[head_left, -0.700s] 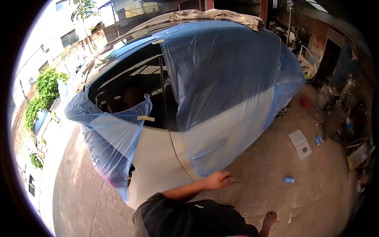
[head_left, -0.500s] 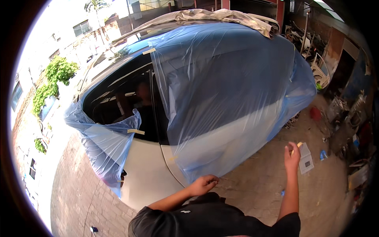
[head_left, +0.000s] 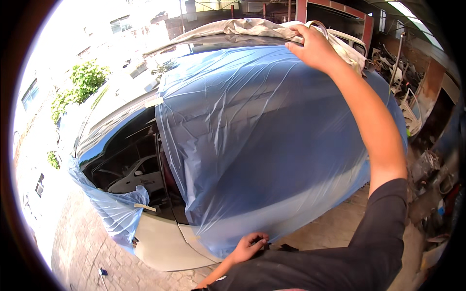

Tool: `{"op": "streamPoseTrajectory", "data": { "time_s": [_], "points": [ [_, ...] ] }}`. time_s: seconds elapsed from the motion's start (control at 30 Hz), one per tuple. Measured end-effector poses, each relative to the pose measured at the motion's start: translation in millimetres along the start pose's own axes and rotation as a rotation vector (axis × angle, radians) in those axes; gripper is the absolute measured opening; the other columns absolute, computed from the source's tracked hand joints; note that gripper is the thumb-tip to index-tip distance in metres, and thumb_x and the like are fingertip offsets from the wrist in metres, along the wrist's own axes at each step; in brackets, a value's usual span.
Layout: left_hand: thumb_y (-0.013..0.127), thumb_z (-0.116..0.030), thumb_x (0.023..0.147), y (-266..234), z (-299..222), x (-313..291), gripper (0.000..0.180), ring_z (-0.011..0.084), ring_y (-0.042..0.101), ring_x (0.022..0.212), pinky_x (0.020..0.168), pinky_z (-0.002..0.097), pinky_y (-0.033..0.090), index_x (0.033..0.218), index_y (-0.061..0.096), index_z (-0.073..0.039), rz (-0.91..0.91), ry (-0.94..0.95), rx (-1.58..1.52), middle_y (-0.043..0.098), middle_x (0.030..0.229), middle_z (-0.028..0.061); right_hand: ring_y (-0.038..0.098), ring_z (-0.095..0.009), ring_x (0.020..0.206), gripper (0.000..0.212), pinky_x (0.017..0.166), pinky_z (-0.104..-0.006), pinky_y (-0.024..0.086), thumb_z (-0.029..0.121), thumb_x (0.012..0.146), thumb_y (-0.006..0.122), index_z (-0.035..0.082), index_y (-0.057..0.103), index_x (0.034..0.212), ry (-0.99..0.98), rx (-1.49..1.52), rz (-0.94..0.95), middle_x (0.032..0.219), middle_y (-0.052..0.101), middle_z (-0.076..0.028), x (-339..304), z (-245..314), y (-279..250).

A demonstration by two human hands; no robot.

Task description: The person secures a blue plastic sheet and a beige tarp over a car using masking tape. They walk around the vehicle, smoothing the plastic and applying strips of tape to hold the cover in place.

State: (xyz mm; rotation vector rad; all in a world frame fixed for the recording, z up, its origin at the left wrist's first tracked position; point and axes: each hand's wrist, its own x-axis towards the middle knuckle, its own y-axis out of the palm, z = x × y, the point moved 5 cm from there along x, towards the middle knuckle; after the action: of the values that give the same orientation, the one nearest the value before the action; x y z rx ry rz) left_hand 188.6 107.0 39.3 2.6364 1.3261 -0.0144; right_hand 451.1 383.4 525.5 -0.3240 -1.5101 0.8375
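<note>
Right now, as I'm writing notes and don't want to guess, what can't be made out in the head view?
All in the head view:
- Rest of the curved band: covered by the right hand.
- Whether the left hand holds anything: its inward curl hides the palm.
- Far side of the car: blocked by its roof and the beige cloth.
- Small object on the paving: too small to identify.
</note>
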Motion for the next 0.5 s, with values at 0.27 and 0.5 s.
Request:
{"op": "streamPoseTrajectory", "data": {
  "time_s": [0.27, 0.5],
  "points": [
    [0.059, -0.008, 0.101, -16, -2, 1, 0.021, 0.0175, 0.066, 0.103, 0.092, 0.0303, 0.053, 0.118, 0.063, 0.004, -0.408, 0.066, -0.24, 0.07, 0.11, 0.0119, 0.061, -0.034, 0.12, 0.053, 0.1, -0.0416, 0.048, 0.037, 0.088, 0.071, 0.004, 0.062, 0.129, 0.019, -0.212, 0.306, 0.128, 0.065, -0.022, 141, -59, 81],
    [0.057, -0.003, 0.101, -13, 17, 9, 0.016, 0.0203, 0.072, 0.088, 0.084, 0.0329, 0.058, 0.106, 0.067, 0.008, -0.712, 0.138, -0.196, 0.074, 0.094, 0.015, 0.064, -0.034, 0.116, 0.044, 0.099, -0.0421, 0.051, 0.033, 0.086, 0.069, 0.0, 0.069, 0.116, -0.039, -0.386, 0.4, 0.123, 0.068, -0.021, 182, -100, 135]
  ]
}}
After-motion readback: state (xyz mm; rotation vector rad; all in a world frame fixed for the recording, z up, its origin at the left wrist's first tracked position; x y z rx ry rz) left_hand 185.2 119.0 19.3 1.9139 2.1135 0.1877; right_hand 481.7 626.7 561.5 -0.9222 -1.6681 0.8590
